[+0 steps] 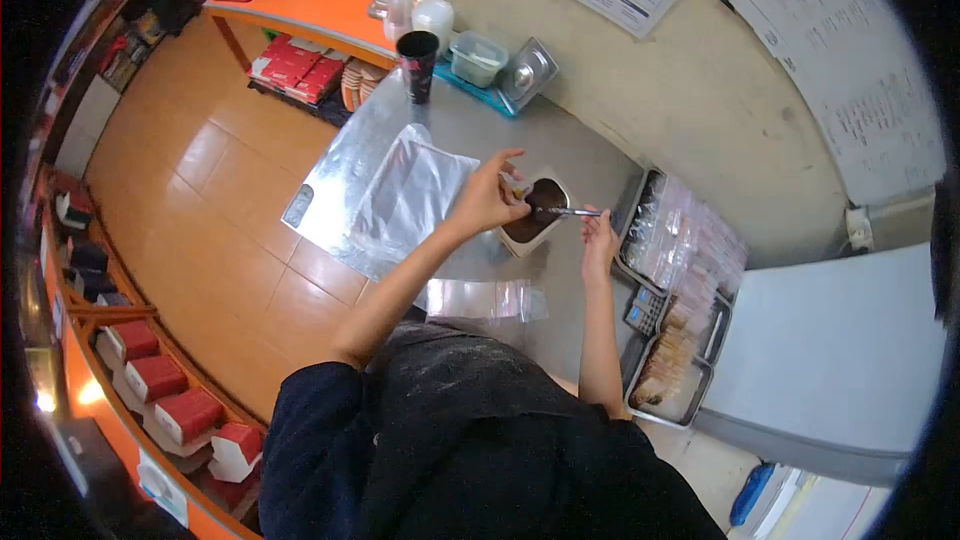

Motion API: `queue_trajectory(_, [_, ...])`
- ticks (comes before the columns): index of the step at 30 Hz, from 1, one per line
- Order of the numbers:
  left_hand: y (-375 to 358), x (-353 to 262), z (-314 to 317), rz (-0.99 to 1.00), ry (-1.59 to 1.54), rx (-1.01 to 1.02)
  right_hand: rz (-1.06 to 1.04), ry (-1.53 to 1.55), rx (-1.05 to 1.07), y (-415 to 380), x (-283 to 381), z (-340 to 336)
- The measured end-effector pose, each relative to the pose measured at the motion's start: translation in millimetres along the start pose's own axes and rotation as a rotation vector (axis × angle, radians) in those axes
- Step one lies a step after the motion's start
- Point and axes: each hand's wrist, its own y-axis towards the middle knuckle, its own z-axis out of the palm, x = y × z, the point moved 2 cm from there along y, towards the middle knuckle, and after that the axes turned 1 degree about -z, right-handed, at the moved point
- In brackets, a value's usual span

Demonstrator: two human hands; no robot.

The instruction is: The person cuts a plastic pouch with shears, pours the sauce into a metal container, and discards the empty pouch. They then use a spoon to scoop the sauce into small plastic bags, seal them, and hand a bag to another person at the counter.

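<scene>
A slim metal spoon [568, 211] is pinched by its handle in my right hand [598, 238]. Its far end reaches left over a pale tub [553, 183] of dark brown powder [536, 218]. My left hand [484, 202] hovers at the tub's left side, thumb and fingers curled round something small that I cannot make out. Left of that hand a large clear plastic bag [415, 190] lies flat on the metal table [335, 165]. Small clear plastic bags [487, 299] lie near the table's front edge, close to my body.
Metal trays [630, 258] of packed clear bags stand at the right, beside a calculator [645, 310]. A dark cup [417, 65], a clear plastic container [478, 58] and a steel lid [528, 72] stand at the back. A white appliance [835, 335] is far right.
</scene>
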Motion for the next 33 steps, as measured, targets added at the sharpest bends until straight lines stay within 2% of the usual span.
queue_trajectory(2, [-0.8, -1.5, 3.4, 0.03, 0.053, -0.016, -0.023, -0.167, -0.106, -2.8, 2.4, 1.2])
queue_trajectory(3, [-0.8, -5.2, 3.5, 0.045, 0.085, -0.036, -0.35, -0.337, -0.263, 7.6, -11.4, -7.0])
queue_trajectory(5, [-3.7, -15.3, 8.6, 0.016, 0.065, -0.074, -0.629, -0.521, -0.28, -4.1, -16.0, -0.3])
queue_trajectory(6, [-1.7, -14.8, 12.2, -0.011, 0.086, -0.048, -0.574, -0.559, -0.143, -26.2, 10.4, 14.1])
queue_trajectory(9, [-0.5, -18.3, 25.4, -0.097, 0.051, -0.021, -0.697, -0.707, 0.457, -86.6, 79.2, 79.9])
queue_trajectory(10, [-2.9, -25.4, 26.2, -0.063, 0.049, -0.048, -0.789, -0.62, 0.471, -96.6, 93.0, 94.4])
queue_trajectory(14, [-3.0, -51.0, 15.0, 0.129, 0.031, -0.156, -0.956, -0.605, 0.345, -93.1, 97.3, 98.7])
queue_trajectory(15, [-4.9, -54.8, 8.4, 0.189, 0.03, -0.183, -0.935, -0.577, 0.334, -92.1, 98.5, 99.0])
queue_trajectory(18, [-10.9, -59.8, -11.2, 0.192, -0.106, -0.091, -0.87, -0.502, 0.279, -88.9, 102.7, 98.6])
queue_trajectory(21, [-25.7, -84.6, -36.3, 0.164, 0.02, -0.125, -0.892, -0.406, 0.385, -97.7, 114.8, 106.4])
queue_trajectory(24, [-31.1, -92.6, -44.1, 0.255, 0.102, -0.138, -0.903, -0.447, 0.389, -101.7, 115.5, 106.2])
queue_trajectory(27, [-34.9, -94.9, -50.4, 0.344, 0.09, -0.157, -0.934, -0.439, 0.399, -100.5, 113.0, 99.2])
queue_trajectory(30, [-40.0, -102.9, -52.2, 0.357, 0.022, -0.177, -0.883, -0.364, 0.438, -104.0, 117.2, 99.2])
queue_trajectory(33, [-49.3, -110.8, -53.3, 0.331, -0.013, -0.185, -0.895, -0.413, 0.458, -116.8, 125.9, 107.2])
